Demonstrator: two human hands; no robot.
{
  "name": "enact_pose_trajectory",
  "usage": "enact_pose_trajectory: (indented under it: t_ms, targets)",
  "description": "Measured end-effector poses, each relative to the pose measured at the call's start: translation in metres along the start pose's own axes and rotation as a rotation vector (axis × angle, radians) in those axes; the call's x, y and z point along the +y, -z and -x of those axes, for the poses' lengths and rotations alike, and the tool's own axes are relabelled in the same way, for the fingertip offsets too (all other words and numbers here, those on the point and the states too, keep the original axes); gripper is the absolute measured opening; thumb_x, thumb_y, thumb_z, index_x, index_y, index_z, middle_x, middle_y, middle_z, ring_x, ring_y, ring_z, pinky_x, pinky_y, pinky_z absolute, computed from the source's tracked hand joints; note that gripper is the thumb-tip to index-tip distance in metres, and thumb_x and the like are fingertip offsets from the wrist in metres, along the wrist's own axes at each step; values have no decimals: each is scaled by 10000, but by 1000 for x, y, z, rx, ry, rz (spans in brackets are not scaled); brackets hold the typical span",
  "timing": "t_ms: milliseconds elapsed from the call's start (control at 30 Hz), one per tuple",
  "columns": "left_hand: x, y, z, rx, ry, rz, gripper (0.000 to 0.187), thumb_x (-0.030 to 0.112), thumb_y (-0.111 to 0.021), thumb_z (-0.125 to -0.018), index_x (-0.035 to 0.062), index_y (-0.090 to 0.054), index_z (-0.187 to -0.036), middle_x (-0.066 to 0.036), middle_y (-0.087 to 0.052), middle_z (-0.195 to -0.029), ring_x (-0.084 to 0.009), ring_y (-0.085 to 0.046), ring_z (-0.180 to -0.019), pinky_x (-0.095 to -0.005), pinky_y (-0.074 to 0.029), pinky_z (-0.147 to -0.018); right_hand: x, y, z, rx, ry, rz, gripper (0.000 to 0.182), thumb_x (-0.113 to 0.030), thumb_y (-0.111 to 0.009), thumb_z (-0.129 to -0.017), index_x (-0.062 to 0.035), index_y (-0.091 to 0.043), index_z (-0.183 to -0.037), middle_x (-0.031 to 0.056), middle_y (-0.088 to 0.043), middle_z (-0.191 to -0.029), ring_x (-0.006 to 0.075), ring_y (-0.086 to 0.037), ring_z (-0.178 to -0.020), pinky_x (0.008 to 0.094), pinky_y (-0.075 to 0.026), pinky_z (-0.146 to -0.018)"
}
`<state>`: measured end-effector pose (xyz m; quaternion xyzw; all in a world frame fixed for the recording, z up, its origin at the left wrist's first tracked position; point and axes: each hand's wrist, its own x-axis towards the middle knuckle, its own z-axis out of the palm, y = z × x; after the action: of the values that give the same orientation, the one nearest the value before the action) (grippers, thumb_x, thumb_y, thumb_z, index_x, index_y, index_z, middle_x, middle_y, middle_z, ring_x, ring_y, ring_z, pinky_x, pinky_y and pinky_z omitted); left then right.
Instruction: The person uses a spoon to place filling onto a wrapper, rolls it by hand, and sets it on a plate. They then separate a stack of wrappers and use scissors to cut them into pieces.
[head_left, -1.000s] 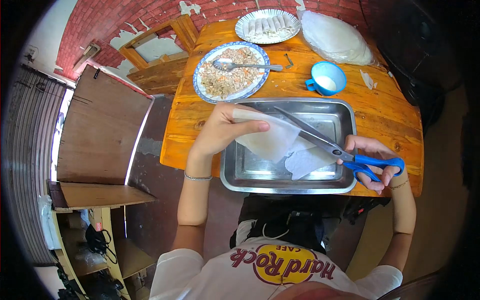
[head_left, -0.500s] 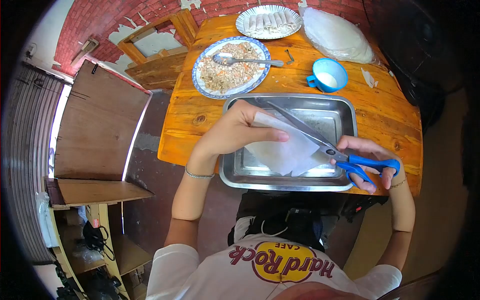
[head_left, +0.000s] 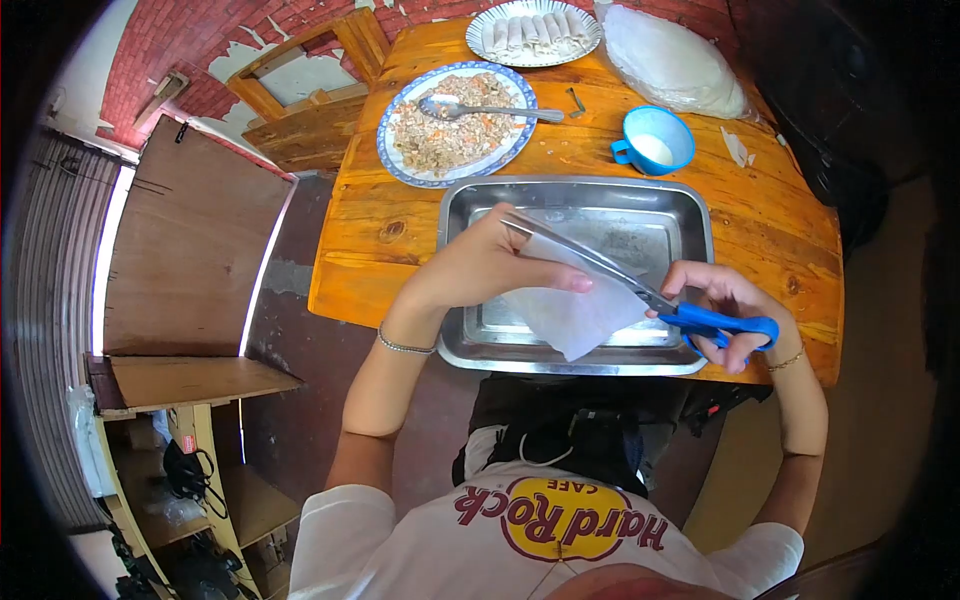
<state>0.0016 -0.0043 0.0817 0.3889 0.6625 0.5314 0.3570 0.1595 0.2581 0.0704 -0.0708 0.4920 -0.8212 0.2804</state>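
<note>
Above a rectangular metal tray [head_left: 460, 350], my left hand [head_left: 490, 265] pinches a thin, white, translucent wrapper sheet [head_left: 575, 318] between thumb and fingers. The sheet hangs down over the tray with a pointed lower corner. My right hand [head_left: 725, 310] grips blue-handled scissors [head_left: 715, 322], its fingers in the loops. The blades lie along the sheet's upper edge, close together, with the tips near my left fingers. Whether the blades are fully closed is hard to make out. The left fingers behind the sheet are partly hidden.
Beyond the tray, an oval plate [head_left: 385, 150] holds a minced filling with a spoon [head_left: 500, 113] on it. A blue cup [head_left: 625, 150] with white contents stands right of it. Farther back are a plate of white rolls [head_left: 530, 35] and a plastic bag [head_left: 680, 70]. White scraps [head_left: 738, 148] lie on the wooden table [head_left: 360, 235].
The scissors have gone from partly open to nearly closed along the sheet's edge, the handles coming together. The view has shifted slightly.
</note>
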Motion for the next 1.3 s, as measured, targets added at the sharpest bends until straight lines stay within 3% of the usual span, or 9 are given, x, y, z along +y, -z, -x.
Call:
enact_pose_trajectory:
  t_ms: [167, 267, 500, 733, 933, 1067, 1100, 1167, 1300]
  targets:
    - [-3, 8, 4, 28, 117, -11, 199, 147, -735, -817, -13, -725, -936, -38, -710, -826, -70, -629, -741, -228, -499, -688, -28, 26, 27, 328, 225, 406, 793, -166, -897, -597, -26, -454, -1240, -12, -537, -522, 55, -495, -375, 169, -284, -333]
    - [-10, 13, 10, 121, 167, 44, 212, 157, -725, -830, -15, -718, -955, -34, -707, -839, -72, -631, -752, -230, -500, -692, -53, 41, 38, 910, 120, 997, 654, -205, -867, -655, -73, -541, -1206, -65, -459, -495, 35, -427, -407, 198, -259, -404]
    - [-30, 0, -3, 82, 114, -104, 154, 105, -666, -874, -6, -688, -979, -9, -665, -875, -53, -565, -808, -219, -473, -715, -19, 139, 49, 1331, -20, 1503, 585, -219, -805, -714, -92, -535, -1217, 141, -592, -631, 289, -602, -579, 389, -428, -556]
    - [-49, -15, -13, 59, 38, -148, 281, 12, -674, -830, 26, -631, -1107, 9, -662, -935, -22, -532, -780, -183, -432, -669, -21, 221, 30, 1121, 363, 1711, 586, -140, -735, -756, -117, -474, -1280, 186, -658, -849, 390, -628, -749, 419, -502, -691]
    - [-41, -16, -7, 147, -69, -462, 258, -19, -684, -771, 42, -653, -1021, -68, -685, -883, -104, -584, -727, -249, -462, -651, -27, 278, 30, 966, 227, 1826, 727, -118, -686, -747, -117, -387, -1409, 215, -527, -1279, 325, -522, -1177, 374, -399, -999]
    - [-49, -6, -6, 166, 17, -424, 221, -28, -675, -775, 18, -660, -991, -71, -681, -870, -108, -596, -746, -245, -471, -675, -46, 242, 27, 1123, -210, 1727, 685, -214, -731, -746, -102, -464, -1367, 203, -609, -1182, 353, -578, -1114, 384, -445, -963]
    - [-46, 0, -6, 171, 53, -426, 223, -30, -673, -779, 12, -660, -998, -55, -678, -879, -97, -595, -767, -236, -473, -697, -40, 260, 34, 1153, 200, 2035, 513, -200, -734, -764, -94, -583, -1243, 150, -661, -1068, 313, -633, -981, 370, -496, -861]
    - [-39, 12, -4, 233, 88, -458, 225, -42, -660, -787, 4, -659, -1006, -45, -674, -882, -91, -600, -787, -231, -477, -720, -48, 199, 15, 1170, 453, 1818, 434, -191, -733, -771, -86, -613, -1175, 135, -660, -1037, 288, -633, -938, 355, -500, -833]
    - [-34, 29, -7, 367, 14, -644, 214, -72, -618, -797, -14, -649, -1001, -64, -671, -856, -114, -621, -781, -247, -493, -723, -30, 51, -28, 881, 390, 1389, 266, -191, -745, -764, -38, -658, -964, 130, -652, -935, 275, -622, -860, 357, -504, -783]
